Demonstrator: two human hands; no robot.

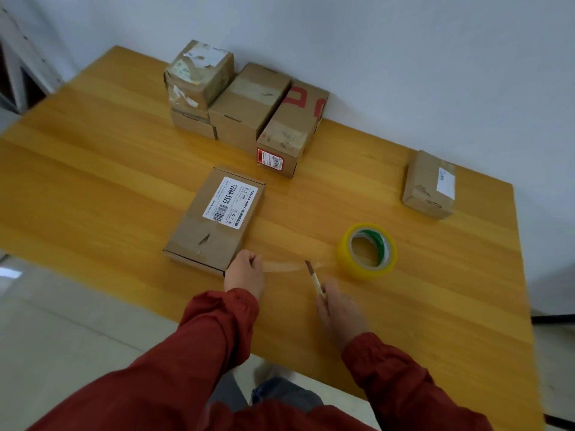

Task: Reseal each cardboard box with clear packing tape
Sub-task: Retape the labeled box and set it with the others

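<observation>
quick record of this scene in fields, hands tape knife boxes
left hand: pinches the end of the tape strip
right hand: holds knife, blade at the strip
tape roll: lies on the table, strip runs to the left hand
labelled flat box: beside the left hand
back boxes: four clustered near the wall, one stacked
lone box: far right of table

A wooden table (93,181) with a honey-yellow plank top fills the middle of the view. A plain white wall (404,57) runs behind it from ten to three o'clock. At ten o'clock a white frame (18,57) with a dark gap stands by the wall. Pale floor (62,321) shows at eight o'clock, with a bright reflection (9,272) at nine. A dark bar (553,318) crosses the floor at four o'clock. The light is soft and even.
</observation>
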